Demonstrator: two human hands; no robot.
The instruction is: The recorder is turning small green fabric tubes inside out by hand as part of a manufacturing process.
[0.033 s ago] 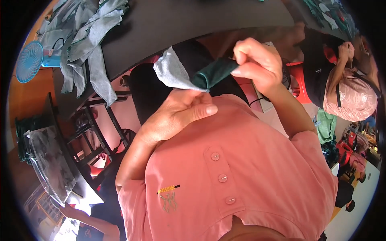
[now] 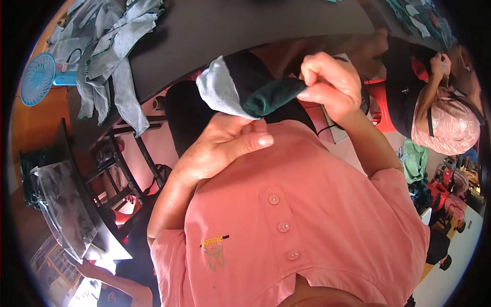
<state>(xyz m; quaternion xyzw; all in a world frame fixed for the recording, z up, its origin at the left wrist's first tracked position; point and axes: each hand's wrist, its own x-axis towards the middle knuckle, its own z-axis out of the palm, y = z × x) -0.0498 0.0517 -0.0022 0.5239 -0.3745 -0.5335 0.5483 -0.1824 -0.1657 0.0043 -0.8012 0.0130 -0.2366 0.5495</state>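
A narrow piece of cloth (image 2: 221,91), pale grey at its left part and dark green at its right, is stretched between my hands in front of my chest. My right hand (image 2: 335,84) pinches the green end between thumb and bent fingers. Below the fold where grey meets green, my left hand (image 2: 225,146) holds the cloth with its fingers. The left thumb points to the right, apart from the cloth, and those fingertips are partly hidden. The grey end stands up loose on the left.
Over the dark table's (image 2: 220,25) left edge hangs a heap of similar grey cloth pieces (image 2: 120,46). A small blue fan (image 2: 38,79) is beside it. At the right sits a co-worker in patterned pink (image 2: 447,120); a plastic bag (image 2: 64,204) lies at the left, near another person's hand (image 2: 92,270).
My right hand has shifted slightly right and down, drawing the green part out a little wider. My left hand has moved slightly left, and the fold has moved left with it.
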